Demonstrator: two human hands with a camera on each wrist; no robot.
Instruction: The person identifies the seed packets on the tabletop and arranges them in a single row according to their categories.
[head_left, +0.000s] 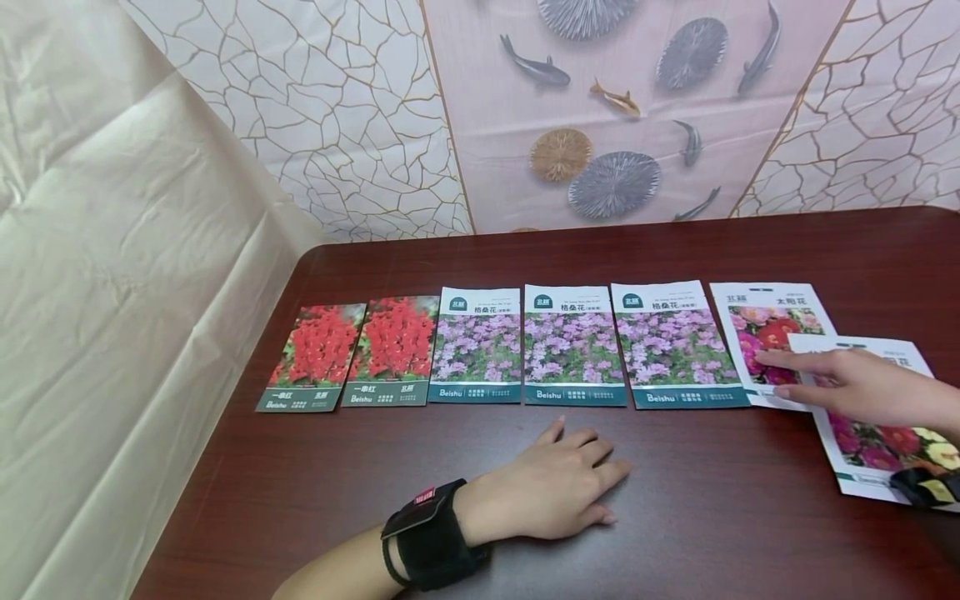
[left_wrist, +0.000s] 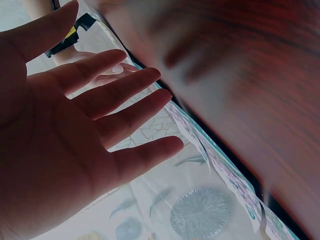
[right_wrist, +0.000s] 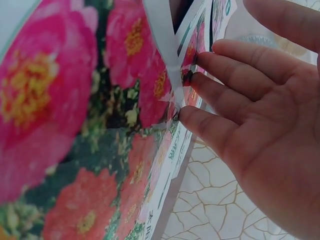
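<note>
My right hand (head_left: 873,387) reaches over two overlapping white flower-seed packets at the right. Its straight fingers touch the rear packet (head_left: 772,321), showing pink and red blooms. The nearer packet (head_left: 877,454), with pink, red and yellow blooms, lies partly beneath the hand and over the rear packet's corner. In the right wrist view the fingertips (right_wrist: 187,114) meet the packets' surfaces. My left hand (head_left: 543,487) rests palm down near the table's middle, fingers loosely spread, holding nothing. Its bare palm (left_wrist: 55,140) shows in the left wrist view.
Left of these, a row holds three purple-flower seed packets (head_left: 573,346) and two red-flower seed packets (head_left: 393,342). They lie on the dark red-brown table (head_left: 360,492). A cream cloth (head_left: 97,292) hangs at the left, and a patterned backdrop (head_left: 330,108) stands behind.
</note>
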